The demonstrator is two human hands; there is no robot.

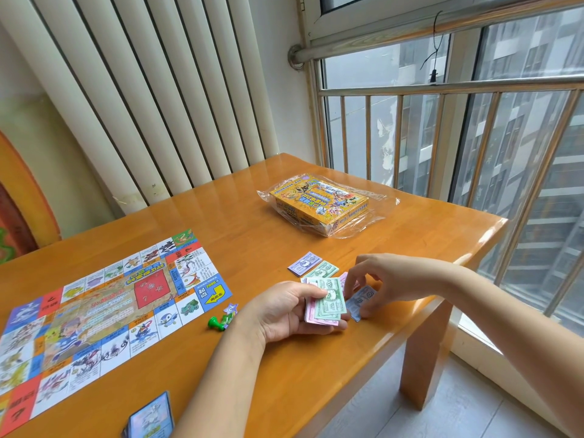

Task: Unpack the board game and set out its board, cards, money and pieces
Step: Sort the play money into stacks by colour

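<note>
Both busy: my left hand (278, 314) gripped the stack (327, 303), my right hand (388, 279) pinched a blue note (358, 303). Sorting, I judged; next, lay it beside the piles (305, 263) beyond.

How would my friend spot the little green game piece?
Start at the big colourful board on the wooden table. Just off its corner with the yellow arrow, beside the left hand, is the green piece. It is plain shiny green, unlike the purple star next to it.
</note>
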